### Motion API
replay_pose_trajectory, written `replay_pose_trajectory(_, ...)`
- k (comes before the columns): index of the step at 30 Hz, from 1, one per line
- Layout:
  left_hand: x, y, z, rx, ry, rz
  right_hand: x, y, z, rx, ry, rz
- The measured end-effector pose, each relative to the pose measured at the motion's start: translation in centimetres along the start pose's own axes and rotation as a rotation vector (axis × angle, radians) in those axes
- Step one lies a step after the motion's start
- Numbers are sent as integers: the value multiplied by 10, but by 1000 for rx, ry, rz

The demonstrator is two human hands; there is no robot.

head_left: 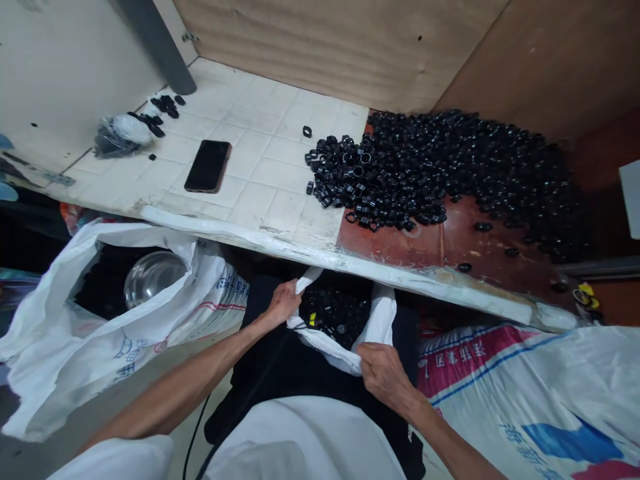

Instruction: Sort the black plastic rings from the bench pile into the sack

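Observation:
My left hand (284, 301) and my right hand (384, 373) each grip an opposite edge of a white plastic bag (340, 350), holding its mouth apart over my lap. Inside the bag lie black plastic rings (334, 313), with a small yellow piece among them. Just beyond my hands, past the white-wrapped bench edge (320, 255), a large heap of similar black rings (440, 173) covers a red-brown board. Neither hand touches the heap.
A black smartphone (208, 166) lies on the white tiled surface (265, 180), near a clear bag (123, 135) and loose black pieces (163, 108). A steel bowl (154, 277) sits in a white woven sack (115, 320) at left. Another printed sack (530, 393) fills the lower right.

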State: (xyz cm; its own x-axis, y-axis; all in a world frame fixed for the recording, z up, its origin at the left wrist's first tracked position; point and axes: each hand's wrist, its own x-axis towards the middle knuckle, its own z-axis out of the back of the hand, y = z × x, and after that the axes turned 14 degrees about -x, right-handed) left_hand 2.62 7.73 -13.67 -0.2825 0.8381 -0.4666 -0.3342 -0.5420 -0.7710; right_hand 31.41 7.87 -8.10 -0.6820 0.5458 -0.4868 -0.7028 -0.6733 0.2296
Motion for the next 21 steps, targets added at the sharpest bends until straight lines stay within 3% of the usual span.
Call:
replay_pose_trajectory(5,-15,6,-3,8,-76,27,-20,3,34,256,63,-19)
replay_pose_trajectory(9,-26,-4,-9,-168,-42,-1,-37,20,35,254,68,67)
replay_pose_trajectory(12,-28,-20,-7,-234,55,-79,-39,9,33,289,-25,88)
replay_pose_trajectory(14,-20,-29,0,-233,65,-67,-26,-5,38,305,-168,29)
replay_pose_trajectory(17,-3,-37,12,-267,11,-16,16,-21,51,184,-338,-96)
replay_pose_trajectory(21,12,-34,21,-365,-93,-18,78,-30,55,-65,-189,-163)
